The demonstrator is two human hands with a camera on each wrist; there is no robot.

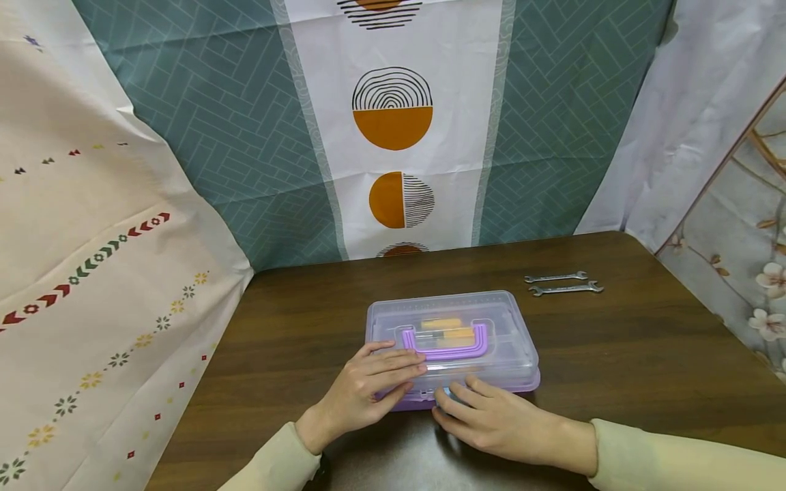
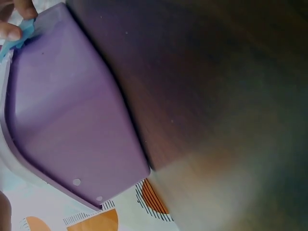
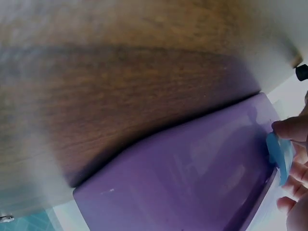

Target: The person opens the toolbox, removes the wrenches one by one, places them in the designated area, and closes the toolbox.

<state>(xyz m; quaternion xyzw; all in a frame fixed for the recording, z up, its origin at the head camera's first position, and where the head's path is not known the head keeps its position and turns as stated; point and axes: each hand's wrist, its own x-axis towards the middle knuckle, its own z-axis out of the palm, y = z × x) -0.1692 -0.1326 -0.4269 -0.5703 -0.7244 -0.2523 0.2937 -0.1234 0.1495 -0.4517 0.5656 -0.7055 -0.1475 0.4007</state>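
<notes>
A storage box with a clear lid [image 1: 510, 341] and a purple base [image 3: 178, 173] stands on the table. A purple handle [image 1: 454, 353] lies on its lid, and yellow-orange items show through the plastic. My left hand [image 1: 374, 382] rests with fairly straight fingers on the lid's front left, beside the handle. At the front edge, my right hand [image 1: 491, 416] has its thumb and fingers around a light blue latch [image 3: 276, 154]. The same latch [image 2: 24, 34] shows at the top left of the left wrist view, with fingertips on it.
Two open-ended wrenches [image 1: 566, 289] lie side by side on the brown wooden table [image 1: 295, 327], behind and right of the box. Patterned cloth [image 1: 245, 123] hangs behind the table, and more cloth borders it at both sides.
</notes>
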